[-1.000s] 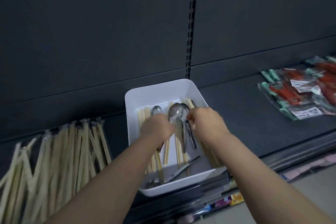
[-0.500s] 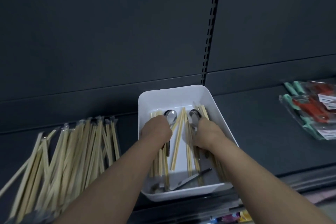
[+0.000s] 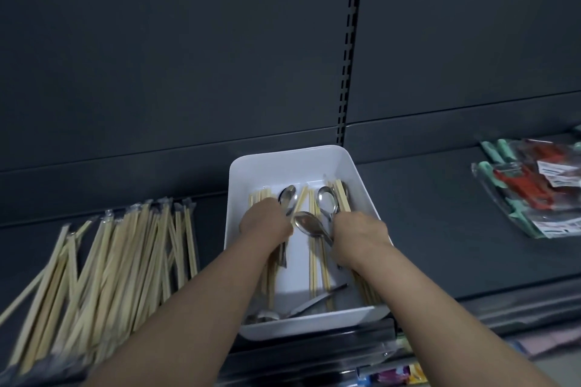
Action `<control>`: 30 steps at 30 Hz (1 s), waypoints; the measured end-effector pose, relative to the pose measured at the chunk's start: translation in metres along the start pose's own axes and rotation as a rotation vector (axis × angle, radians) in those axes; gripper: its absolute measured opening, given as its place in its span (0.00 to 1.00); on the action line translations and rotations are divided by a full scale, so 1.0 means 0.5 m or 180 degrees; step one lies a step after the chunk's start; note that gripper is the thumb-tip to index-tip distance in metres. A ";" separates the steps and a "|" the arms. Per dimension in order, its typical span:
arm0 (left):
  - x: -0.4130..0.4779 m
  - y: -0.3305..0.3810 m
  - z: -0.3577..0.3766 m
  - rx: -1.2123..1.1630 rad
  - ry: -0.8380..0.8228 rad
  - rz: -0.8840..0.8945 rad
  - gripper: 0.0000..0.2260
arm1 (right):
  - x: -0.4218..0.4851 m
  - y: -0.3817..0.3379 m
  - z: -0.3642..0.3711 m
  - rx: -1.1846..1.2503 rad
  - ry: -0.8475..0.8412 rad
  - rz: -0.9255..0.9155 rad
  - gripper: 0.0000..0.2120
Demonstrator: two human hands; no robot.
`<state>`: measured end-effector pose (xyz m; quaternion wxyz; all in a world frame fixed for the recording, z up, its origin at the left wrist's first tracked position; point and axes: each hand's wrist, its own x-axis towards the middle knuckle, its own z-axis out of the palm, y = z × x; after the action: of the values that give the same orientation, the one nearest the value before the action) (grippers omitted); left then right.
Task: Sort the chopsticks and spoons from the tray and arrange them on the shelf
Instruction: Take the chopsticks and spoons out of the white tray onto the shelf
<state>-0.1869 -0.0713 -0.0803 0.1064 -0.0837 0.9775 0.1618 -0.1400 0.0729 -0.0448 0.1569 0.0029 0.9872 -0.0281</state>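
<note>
Right hand [image 3: 360,234] grips spoon [image 3: 306,225], bowl pointing left; left hand [image 3: 265,223] over chopsticks [image 3: 259,196] lying front-to-back in tray [image 3: 283,163], grip unclear.

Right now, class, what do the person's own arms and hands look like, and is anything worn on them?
The left forearm and right forearm are bare, with no sleeve in view. The left hand and right hand wear no gloves; no watch, bracelet or ring shows on the visible parts.
</note>
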 end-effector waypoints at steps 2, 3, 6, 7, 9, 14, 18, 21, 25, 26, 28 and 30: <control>-0.002 -0.011 -0.005 0.0007 0.0054 -0.0042 0.04 | -0.003 0.001 -0.006 0.0235 0.0021 0.0000 0.12; -0.005 -0.014 -0.008 0.0033 0.0090 -0.0072 0.04 | -0.004 0.003 -0.009 0.0363 0.0076 0.0005 0.12; -0.016 -0.014 -0.014 0.0075 0.0101 -0.0156 0.06 | 0.001 0.011 -0.013 0.0676 0.0352 -0.0087 0.16; -0.019 -0.015 -0.013 0.0065 0.0094 -0.0187 0.06 | 0.003 0.013 -0.014 0.0762 0.0416 -0.0129 0.15; -0.024 -0.015 -0.008 -0.0008 0.0098 -0.0235 0.08 | 0.009 0.016 -0.012 0.0914 0.0487 -0.0202 0.09; -0.045 -0.017 -0.013 -0.0655 0.0038 -0.0473 0.09 | 0.024 0.020 -0.003 0.1174 0.0537 -0.0365 0.06; -0.050 -0.009 -0.019 -0.1663 0.0037 -0.0661 0.04 | 0.029 0.019 -0.010 0.1340 0.0619 -0.0451 0.04; -0.049 -0.013 -0.050 -0.2223 0.0477 -0.0646 0.05 | 0.024 0.006 -0.032 0.1611 0.0773 -0.0583 0.08; -0.061 -0.066 -0.112 -0.2399 0.1030 -0.0592 0.09 | 0.002 -0.052 -0.064 0.1917 0.0948 -0.0880 0.07; -0.068 -0.092 -0.122 -0.2425 0.1094 -0.0648 0.09 | -0.005 -0.077 -0.068 0.1891 0.0943 -0.0961 0.08; -0.090 -0.158 -0.134 -0.2404 0.1174 -0.0829 0.09 | -0.022 -0.140 -0.070 0.1849 0.0893 -0.1143 0.09; -0.119 -0.231 -0.136 -0.2417 0.1185 -0.0981 0.08 | -0.040 -0.213 -0.058 0.1811 0.0815 -0.1344 0.07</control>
<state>-0.1190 -0.1943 -0.0377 -0.0867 -0.2891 0.8275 0.4735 -0.1314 -0.0315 -0.0054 0.0159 -0.1538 0.9304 -0.3323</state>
